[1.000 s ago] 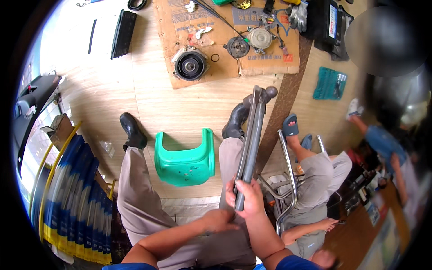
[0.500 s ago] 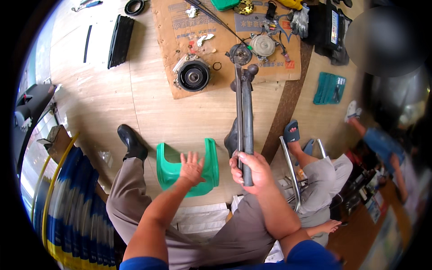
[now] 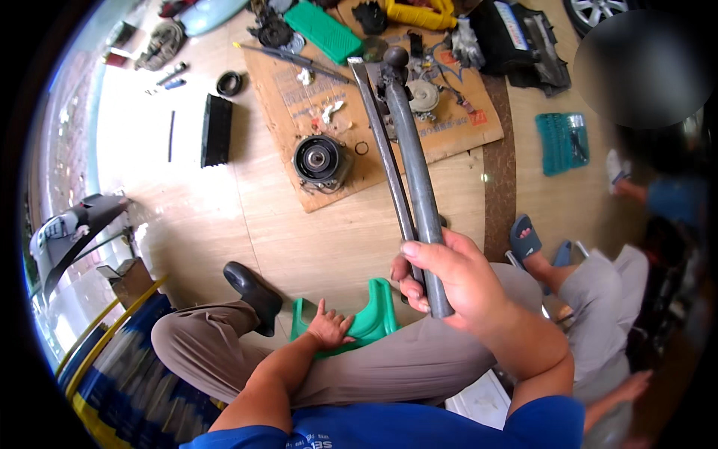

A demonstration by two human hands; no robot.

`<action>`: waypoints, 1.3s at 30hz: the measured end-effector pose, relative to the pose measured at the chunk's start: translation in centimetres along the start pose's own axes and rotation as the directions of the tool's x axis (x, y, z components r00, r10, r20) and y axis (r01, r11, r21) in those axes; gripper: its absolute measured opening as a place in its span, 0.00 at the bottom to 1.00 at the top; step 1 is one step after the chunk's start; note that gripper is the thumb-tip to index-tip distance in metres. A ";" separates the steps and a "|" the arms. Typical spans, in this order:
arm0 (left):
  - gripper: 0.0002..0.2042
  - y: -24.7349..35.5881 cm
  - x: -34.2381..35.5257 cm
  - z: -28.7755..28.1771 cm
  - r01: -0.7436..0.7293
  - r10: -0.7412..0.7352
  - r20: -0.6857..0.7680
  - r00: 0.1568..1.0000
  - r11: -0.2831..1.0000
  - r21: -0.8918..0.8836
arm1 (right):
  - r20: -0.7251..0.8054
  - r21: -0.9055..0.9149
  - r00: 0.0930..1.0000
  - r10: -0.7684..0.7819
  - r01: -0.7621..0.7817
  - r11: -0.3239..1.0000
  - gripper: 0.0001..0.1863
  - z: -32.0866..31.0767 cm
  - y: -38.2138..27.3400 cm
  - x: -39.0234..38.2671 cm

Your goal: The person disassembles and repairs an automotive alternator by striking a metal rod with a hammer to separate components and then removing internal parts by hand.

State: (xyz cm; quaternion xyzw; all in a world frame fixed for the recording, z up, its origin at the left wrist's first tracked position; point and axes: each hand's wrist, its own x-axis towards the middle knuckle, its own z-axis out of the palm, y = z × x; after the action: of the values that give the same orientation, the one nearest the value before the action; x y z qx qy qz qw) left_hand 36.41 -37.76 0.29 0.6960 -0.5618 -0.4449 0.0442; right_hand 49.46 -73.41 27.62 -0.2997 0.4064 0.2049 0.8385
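Note:
My right hand (image 3: 471, 280) is closed round two long tools side by side. One is a hammer (image 3: 415, 161) with a rounded head and a grey metal handle. The other is a flat-ended steel chisel bar (image 3: 385, 153). Both point up and away from me, above the floor. Low between my legs, my left hand (image 3: 329, 329) lies on a green plastic stool (image 3: 380, 310), with its fingers apart and nothing in them. Beyond the tools, a round pulley unit (image 3: 318, 159) rests on a flattened cardboard sheet (image 3: 374, 183).
Loose machine parts, a green case (image 3: 323, 31) and a yellow tool (image 3: 421, 11) lie at the far side. A black battery-like box (image 3: 516, 41) and a teal tool case (image 3: 561, 144) are at right. Someone in slippers (image 3: 526, 238) sits close by on the right.
My right hand has brought the hammer and chisel bar nearer and tilted their ends leftward. My left hand has lowered onto the stool. My legs have shifted and the view has turned.

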 end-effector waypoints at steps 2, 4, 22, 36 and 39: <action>0.37 -0.2 0.6 -0.3 -0.016 0.012 0.039 0.999 0.996 0.092 | 0.019 -0.030 0.998 -0.067 0.067 0.997 0.11 -0.4 1.5 -1.7; 0.35 0.0 2.1 -2.4 -0.104 0.057 0.235 0.970 0.975 0.194 | 0.081 -0.019 0.987 -0.142 0.144 0.989 0.11 -1.0 2.9 -2.3; 0.08 4.9 1.6 -22.7 -0.085 0.490 -0.725 0.483 0.851 0.519 | 0.046 0.058 0.991 0.129 -0.132 0.990 0.10 -5.7 17.5 -3.3; 0.10 -14.5 -3.6 -42.5 -0.263 -0.445 -0.814 0.374 0.791 -0.553 | -0.405 -0.464 0.907 0.118 -0.315 0.828 0.13 -9.4 16.7 6.2; 0.09 -16.2 -2.3 -42.0 -0.440 -0.481 -0.797 0.365 0.665 -0.603 | -0.421 -0.702 0.905 -0.063 -0.281 0.654 0.14 -9.9 16.6 9.8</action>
State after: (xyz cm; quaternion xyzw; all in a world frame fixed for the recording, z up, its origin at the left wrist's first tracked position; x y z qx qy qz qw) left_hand 76.58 -48.36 17.71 0.7400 -0.1869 -0.1578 0.6265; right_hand 39.91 -66.89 9.33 -0.6279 0.4692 0.3374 0.5212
